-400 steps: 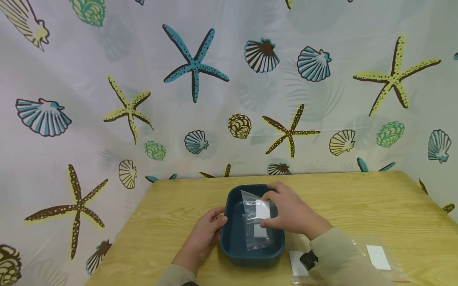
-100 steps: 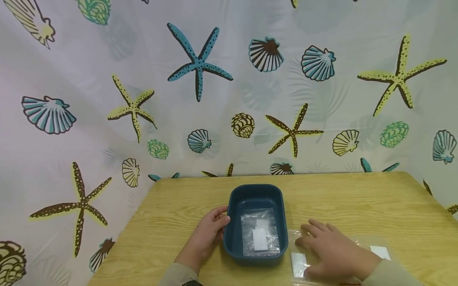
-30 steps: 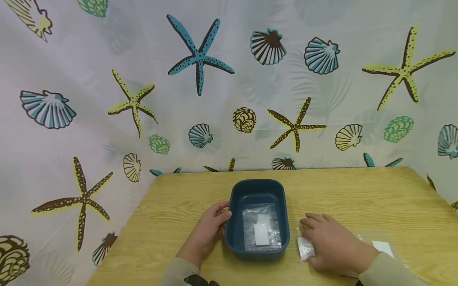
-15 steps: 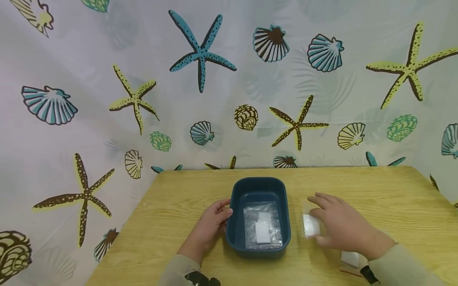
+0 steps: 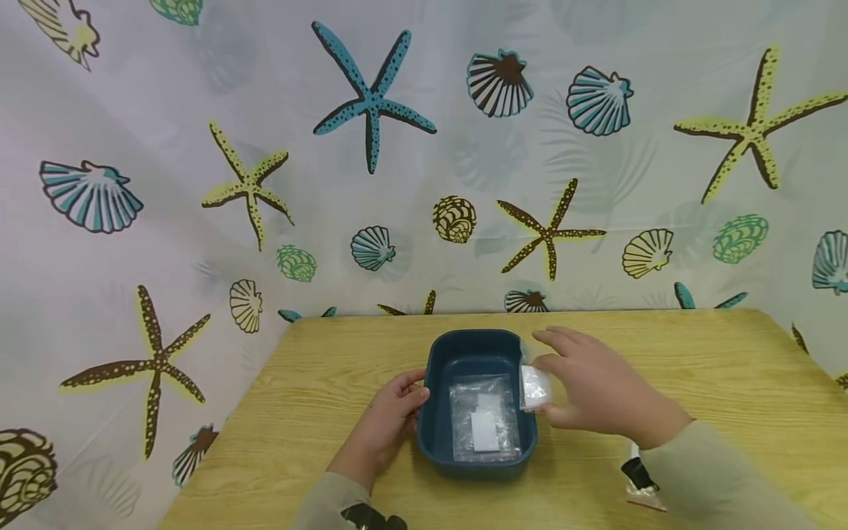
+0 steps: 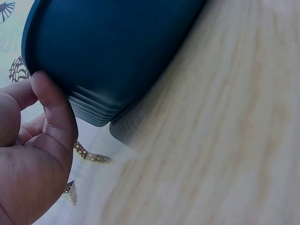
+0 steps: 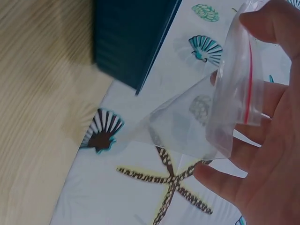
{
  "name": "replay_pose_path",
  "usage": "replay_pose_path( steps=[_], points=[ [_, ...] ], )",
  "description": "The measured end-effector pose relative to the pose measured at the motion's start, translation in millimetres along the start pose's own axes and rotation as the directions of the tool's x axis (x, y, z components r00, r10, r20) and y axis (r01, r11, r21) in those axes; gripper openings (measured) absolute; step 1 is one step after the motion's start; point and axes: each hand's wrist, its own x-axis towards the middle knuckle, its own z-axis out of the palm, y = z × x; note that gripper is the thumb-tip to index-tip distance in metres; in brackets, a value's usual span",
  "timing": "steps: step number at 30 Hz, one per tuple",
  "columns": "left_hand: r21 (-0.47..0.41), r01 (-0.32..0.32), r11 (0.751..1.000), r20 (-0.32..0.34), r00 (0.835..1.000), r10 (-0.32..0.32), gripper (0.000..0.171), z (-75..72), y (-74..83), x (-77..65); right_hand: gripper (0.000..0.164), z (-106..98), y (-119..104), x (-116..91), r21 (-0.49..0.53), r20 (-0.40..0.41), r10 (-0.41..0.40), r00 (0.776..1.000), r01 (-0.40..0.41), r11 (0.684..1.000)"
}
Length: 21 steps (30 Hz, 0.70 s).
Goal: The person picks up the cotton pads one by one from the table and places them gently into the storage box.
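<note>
A dark blue plastic bin [image 5: 477, 472] stands on the wooden table. My left hand [image 5: 384, 423] holds its left side, thumb at the rim; in the left wrist view the thumb [image 6: 54, 105] presses the bin's edge. Inside the bin lie clear zip bags [image 5: 486, 430] with white cards, overlapping, so their number is hard to tell. At the bin's right rim, my right hand [image 5: 589, 386] pinches another clear zip bag [image 5: 535, 388] with a white card in it. The right wrist view shows this bag [image 7: 225, 98] bent over, its red seal strip near the palm.
One more zip bag [image 5: 645, 497] lies on the table, partly hidden by the right sleeve and a black wrist strap [image 5: 638, 473]. The wooden table [image 5: 331, 353] ends at a white curtain [image 5: 411, 280] printed with shells and starfish.
My right hand has picked up a zip bag from the table right of the bin and carried it left and up to the bin's right rim. The left hand keeps its hold.
</note>
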Motion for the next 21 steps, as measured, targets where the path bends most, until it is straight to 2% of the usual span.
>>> replay_pose_path(
  steps=[4, 10, 17, 21],
  points=[
    [0.002, 0.004, 1.000, -0.005, 1.000, -0.004, 0.046, 0.0, 0.2, 0.5, 0.048, 6, -13, 19, 0.023, -0.009, -0.038, 0.999, 0.038, 0.999],
    [-0.008, 0.004, 1.000, -0.004, 1.000, -0.004, 0.047, -1.7, -2.7, 2.2, 0.052, 17, -30, 43, -0.005, 0.018, -0.089, 0.996, 0.089, 0.996],
    [0.010, 0.019, 1.000, 0.001, 1.000, -0.019, 0.045, -2.2, -4.4, 2.9, 0.057, 21, -34, 47, -0.003, 0.072, -0.052, 0.996, 0.053, 0.999],
    [0.016, 0.010, 1.000, -0.005, 1.000, -0.010, 0.045, -2.5, -2.7, 2.7, 0.057, 22, -30, 44, 0.009, 0.070, -0.039, 0.997, 0.038, 0.999]
  ],
)
